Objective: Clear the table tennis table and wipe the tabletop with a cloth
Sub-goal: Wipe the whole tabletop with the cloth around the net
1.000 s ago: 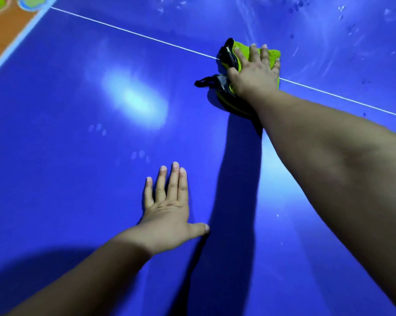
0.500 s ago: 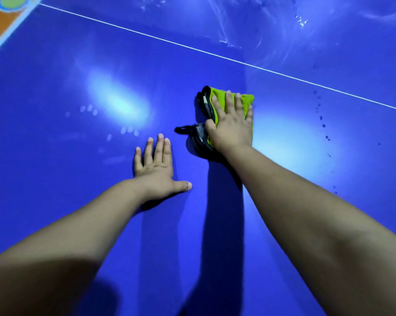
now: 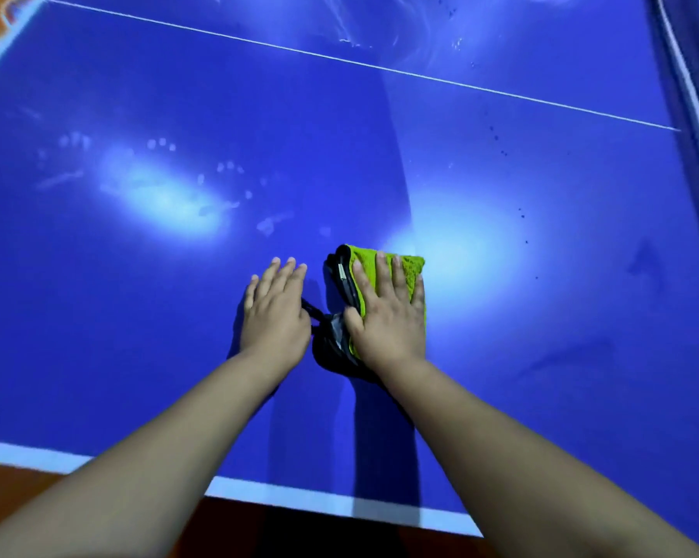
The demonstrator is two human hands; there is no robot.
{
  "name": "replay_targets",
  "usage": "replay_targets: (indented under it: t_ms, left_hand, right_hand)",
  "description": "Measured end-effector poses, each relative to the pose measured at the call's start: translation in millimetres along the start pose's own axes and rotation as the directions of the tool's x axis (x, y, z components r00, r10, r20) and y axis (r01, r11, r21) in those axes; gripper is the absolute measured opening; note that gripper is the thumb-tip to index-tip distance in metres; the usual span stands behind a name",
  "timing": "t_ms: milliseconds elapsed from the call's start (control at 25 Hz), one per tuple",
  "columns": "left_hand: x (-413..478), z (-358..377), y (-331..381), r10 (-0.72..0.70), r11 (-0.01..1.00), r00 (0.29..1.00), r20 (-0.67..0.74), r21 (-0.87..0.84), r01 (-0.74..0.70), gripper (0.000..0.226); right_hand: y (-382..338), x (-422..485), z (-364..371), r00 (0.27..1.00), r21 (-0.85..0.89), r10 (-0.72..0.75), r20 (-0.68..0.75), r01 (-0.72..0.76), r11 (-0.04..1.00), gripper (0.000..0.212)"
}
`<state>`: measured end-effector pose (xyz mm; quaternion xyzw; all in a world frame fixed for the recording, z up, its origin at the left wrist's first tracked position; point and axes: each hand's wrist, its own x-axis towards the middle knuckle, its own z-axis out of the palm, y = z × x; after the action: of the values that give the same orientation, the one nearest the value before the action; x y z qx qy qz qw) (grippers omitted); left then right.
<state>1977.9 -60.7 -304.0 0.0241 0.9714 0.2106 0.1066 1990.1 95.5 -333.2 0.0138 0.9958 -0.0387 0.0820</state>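
While the folded lime-green microfibre cloth (image 3: 410, 264) w/ a black edge lies flat on the glossy blue tabletop (image 3: 138, 316), approx. in the middle of the view and near the table's front side, the right hand (image 3: 388, 316) presses on it from above. Its fingers are straight and a bit spread, palm down; nothing is gripped, the hand only covers most of the green part. The thumb lies at the black fold on the cloth's left side. A thin black loop of the cloth sticks out to the left and reaches the left hand (image 3: 275, 312).

The left hand rests just beside the cloth, palm flat on the bare surface, fingers straight and close together, holding nothing.

Farther out, pale finger marks (image 3: 231, 169) show on the surface left of centre, next to a bright light patch (image 3: 166, 199); a 2nd patch is right of the cloth. Small dark specks (image 3: 500, 147) are scattered at the right. A thin white line (image 3: 339, 62) crosses the far part diagonally. Along the front edge runs a white stripe (image 3: 299, 497), and below it a red-brown floor (image 3: 17, 477).
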Motion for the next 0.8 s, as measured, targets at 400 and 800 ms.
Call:
replay_targets:
  t_ms: [400,800]
  left_hand:
    - [-88.9,2.8,-3.3,-0.002,0.999,0.997,0.082,-0.037,0.005,0.053]
    - [-19.6,7.7,21.8,0.011,0.998,0.995,0.100,-0.056,-0.005,0.056]
  right_hand:
    - [-23.6,-191.1,25.3,0.997,0.019,0.076,-0.003,-0.076,0.997,0.072]
    - [-1.3,-54.7,1.4,0.973,0.017,0.229,-0.010,-0.229,0.973,0.069]
